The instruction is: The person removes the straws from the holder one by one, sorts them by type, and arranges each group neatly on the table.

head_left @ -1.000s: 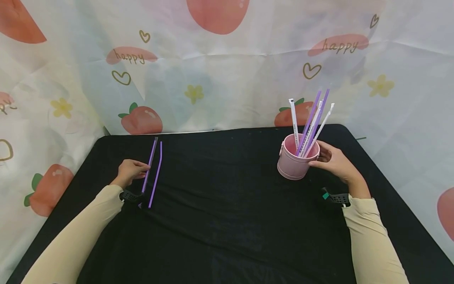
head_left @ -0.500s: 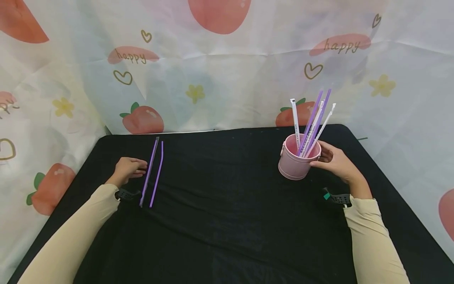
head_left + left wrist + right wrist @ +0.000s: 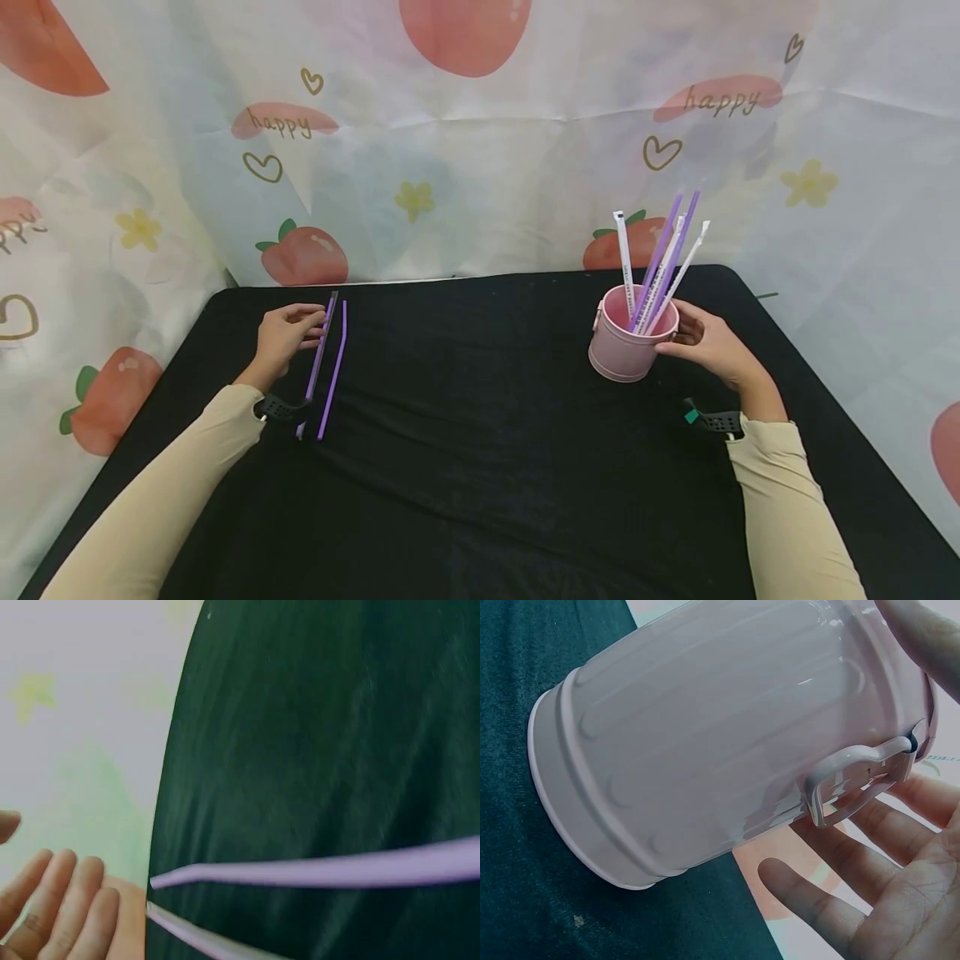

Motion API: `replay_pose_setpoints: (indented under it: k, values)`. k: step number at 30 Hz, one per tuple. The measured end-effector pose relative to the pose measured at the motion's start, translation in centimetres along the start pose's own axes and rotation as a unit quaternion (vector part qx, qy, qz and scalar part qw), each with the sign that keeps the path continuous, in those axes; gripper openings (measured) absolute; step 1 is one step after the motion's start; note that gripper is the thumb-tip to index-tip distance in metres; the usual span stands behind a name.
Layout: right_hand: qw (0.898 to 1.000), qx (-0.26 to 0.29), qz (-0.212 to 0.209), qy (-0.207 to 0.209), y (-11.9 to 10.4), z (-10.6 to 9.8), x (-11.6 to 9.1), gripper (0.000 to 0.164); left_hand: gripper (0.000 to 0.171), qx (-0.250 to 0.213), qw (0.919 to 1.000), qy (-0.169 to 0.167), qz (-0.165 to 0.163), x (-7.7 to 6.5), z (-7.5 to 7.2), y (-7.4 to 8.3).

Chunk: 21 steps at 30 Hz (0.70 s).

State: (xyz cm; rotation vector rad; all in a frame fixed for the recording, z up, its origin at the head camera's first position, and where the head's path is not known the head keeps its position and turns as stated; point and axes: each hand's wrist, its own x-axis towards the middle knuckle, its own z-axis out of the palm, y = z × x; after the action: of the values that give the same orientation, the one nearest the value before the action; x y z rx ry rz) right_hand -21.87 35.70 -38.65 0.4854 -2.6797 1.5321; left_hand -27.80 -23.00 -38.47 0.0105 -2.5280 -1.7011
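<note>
- Over on the left of the black table (image 3: 480, 450), two purple straws lie side by side: the left straw (image 3: 312, 379) and the bent straw (image 3: 333, 383).
- Left hand (image 3: 283, 337) is right at the left straw's far end, fingers loose, thumb well apart from them. Not pinching it; can't tell if they're touching.
- Right hand (image 3: 716, 350) holds the pink bucket (image 3: 621, 356), thumb on one side of its handle (image 3: 840, 758), fingers on the other.
- White-wrapped straws (image 3: 624, 250) and purple ones lean in the bucket.

Curtained-off setting, room type unclear: pale fabric (image 3: 510, 192) printed with peaches (image 3: 306, 257), yellow flowers (image 3: 414, 201) and "happy" lettering (image 3: 279, 123) hangs behind a black cloth-covered worktop (image 3: 480, 483).
</note>
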Motion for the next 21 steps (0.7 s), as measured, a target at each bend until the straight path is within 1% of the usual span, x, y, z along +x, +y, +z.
replay_pose_setpoints:
  k: [6, 10, 14, 18, 21]
  values:
    - [1.0, -0.006, 0.01, 0.001, 0.0, 0.0, 0.0, 0.072, 0.038, -0.027, 0.9968, 0.007, 0.074, 0.2, 1.7, 1.6]
    - [1.0, -0.005, 0.012, 0.0, 0.0, 0.0, 0.0, 0.072, 0.038, -0.057, 0.9929, -0.007, 0.104, 0.3, 3.0, 3.0]
    - [1.0, -0.001, 0.009, -0.001, 0.0, 0.0, 0.0, 0.072, 0.038, -0.086, 0.9883, -0.033, 0.121, 0.6, 4.5, 4.4]
    - [1.0, -0.001, 0.008, 0.0, 0.0, 0.0, 0.0, 0.072, 0.038, -0.097, 0.9856, -0.052, 0.129, 1.0, 6.2, 5.9]
    - [1.0, 0.0, 0.008, 0.0, 0.0, 0.0, 0.0, 0.072, 0.038, -0.093, 0.9856, -0.06, 0.128, 1.3, 7.6, 7.0]
